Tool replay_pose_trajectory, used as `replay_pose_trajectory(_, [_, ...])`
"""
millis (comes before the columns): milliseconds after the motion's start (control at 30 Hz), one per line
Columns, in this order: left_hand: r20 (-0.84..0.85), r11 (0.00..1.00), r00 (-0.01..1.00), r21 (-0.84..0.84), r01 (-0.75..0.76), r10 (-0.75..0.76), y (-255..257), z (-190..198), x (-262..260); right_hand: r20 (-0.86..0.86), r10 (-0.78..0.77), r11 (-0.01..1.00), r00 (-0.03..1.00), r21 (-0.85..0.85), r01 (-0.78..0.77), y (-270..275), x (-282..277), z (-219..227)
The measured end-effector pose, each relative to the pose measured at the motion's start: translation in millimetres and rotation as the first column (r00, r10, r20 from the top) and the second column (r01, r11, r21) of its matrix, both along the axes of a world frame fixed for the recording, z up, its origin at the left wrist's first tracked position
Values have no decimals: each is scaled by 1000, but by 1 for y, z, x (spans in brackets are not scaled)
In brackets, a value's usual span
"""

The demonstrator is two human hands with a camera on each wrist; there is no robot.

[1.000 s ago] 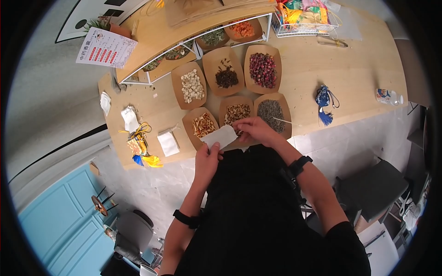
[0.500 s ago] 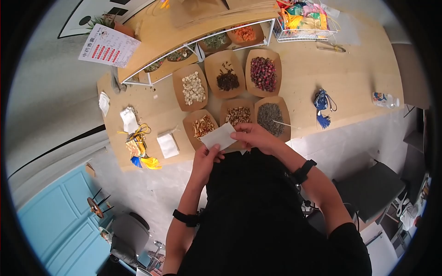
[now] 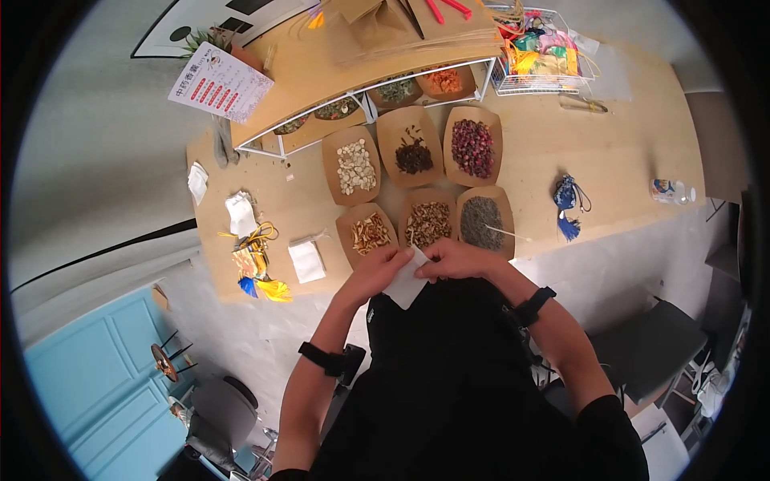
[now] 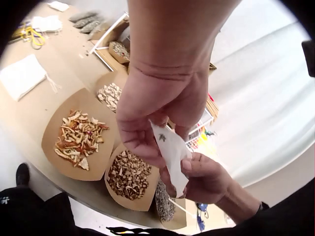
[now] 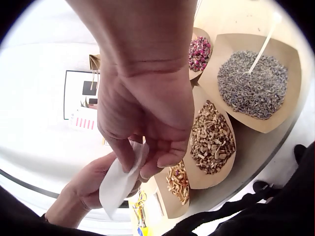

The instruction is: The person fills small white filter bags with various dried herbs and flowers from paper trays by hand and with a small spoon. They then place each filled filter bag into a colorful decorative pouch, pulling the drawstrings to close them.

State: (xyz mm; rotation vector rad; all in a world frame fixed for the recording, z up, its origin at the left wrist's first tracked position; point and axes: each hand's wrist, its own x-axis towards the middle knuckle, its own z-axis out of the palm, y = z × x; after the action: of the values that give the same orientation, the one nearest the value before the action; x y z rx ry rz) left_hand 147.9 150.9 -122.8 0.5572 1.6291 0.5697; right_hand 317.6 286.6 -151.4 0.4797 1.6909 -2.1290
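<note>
Both hands hold one small white cloth pouch (image 3: 407, 286) just in front of the table's near edge. My left hand (image 3: 382, 271) pinches one side of its upper end, fingers curled. On the other side my right hand (image 3: 459, 261) grips it between thumb and fingers. The pouch hangs tilted, its lower end pointing toward the body. A small dark mark shows on the white fabric (image 4: 167, 147) in the left wrist view. Close beyond the hands stand paper trays of brown chopped root (image 3: 428, 224), pale orange-edged strips (image 3: 370, 233) and greyish lavender buds (image 5: 253, 83) with a white spoon (image 5: 261, 51).
Farther back are trays of white pieces (image 3: 355, 167), dark cloves (image 3: 413, 156) and rosebuds (image 3: 472, 149), below a shelf (image 3: 361, 60). Another white pouch (image 3: 307, 261) and tasselled sachets (image 3: 255, 260) lie left. A blue sachet (image 3: 567, 206) and bottle (image 3: 672, 191) lie right.
The pouch has turned from lying slanted between the hands to hanging downward toward the body. The left hand has moved up to its top end, close beside the right hand. The head view has shifted slightly.
</note>
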Motion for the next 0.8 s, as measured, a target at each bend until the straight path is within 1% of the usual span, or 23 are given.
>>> replay_pose_trajectory(33, [-79, 994, 995, 79, 72, -66, 1, -7, 3, 4, -3, 1000, 1000, -1, 3, -2, 2, -3])
replay_pose_trajectory(67, [-76, 994, 994, 80, 78, -72, 0, -13, 6, 24, -32, 999, 999, -12, 33, -3, 3, -8])
replay_pose_trajectory(133, [-323, 969, 945, 246, 28, 54, -2, -20, 13, 52, -68, 997, 996, -23, 69, -5, 9, -15])
replay_pose_trajectory(200, [-326, 974, 945, 223, 45, 31, -5, -25, 10, 109, -190, 971, 976, -127, 204, -2, 20, -21])
replay_pose_trajectory(233, [-335, 978, 942, 201, 57, 14, -5, -26, 10, 115, -194, 970, 974, -126, 209, -1, 23, -23])
replay_pose_trajectory(267, [-290, 971, 955, 241, 8, 64, -6, -31, 14, 123, -192, 970, 974, -127, 207, 0, 25, -26])
replay_pose_trajectory(333, [-292, 969, 953, 246, -7, 80, -2, -26, 17, 132, -192, 970, 973, -127, 208, 0, 28, -25])
replay_pose_trajectory(400, [-299, 967, 949, 252, -26, 103, 1, -26, 18, 165, -328, 921, 930, -160, 354, 0, 29, -21])
replay_pose_trajectory(433, [-319, 964, 941, 266, -30, 117, 0, -27, 18, 167, -324, 922, 931, -164, 350, 2, 29, -20])
replay_pose_trajectory(467, [-338, 960, 932, 278, -33, 130, -2, -28, 17, 232, -458, 848, 858, -174, 500, 5, 27, -20])
replay_pose_trajectory(500, [-339, 961, 932, 275, -34, 130, -1, -27, 17, 297, -579, 751, 760, -169, 638, 9, 26, -17])
replay_pose_trajectory(533, [-329, 960, 935, 277, -36, 130, -1, -26, 18, 299, -579, 750, 759, -170, 639, 9, 25, -14])
replay_pose_trajectory(600, [-313, 961, 942, 275, -35, 124, -1, -25, 22, 318, -474, 789, 821, -261, 556, 8, 25, -7])
replay_pose_trajectory(633, [-287, 963, 950, 266, -44, 123, 0, -25, 24, 320, -474, 789, 820, -258, 557, 7, 27, -13])
replay_pose_trajectory(700, [-261, 965, 957, 256, -57, 125, -2, -22, 27, 239, -346, 862, 907, -301, 408, 3, 29, -24])
replay_pose_trajectory(733, [-292, 965, 948, 259, -48, 126, -3, -19, 28, 237, -343, 863, 909, -302, 405, 2, 30, -24])
replay_pose_trajectory(800, [-323, 964, 938, 263, -41, 128, -5, -20, 27, 189, -321, 921, 928, -165, 352, 3, 29, -21])
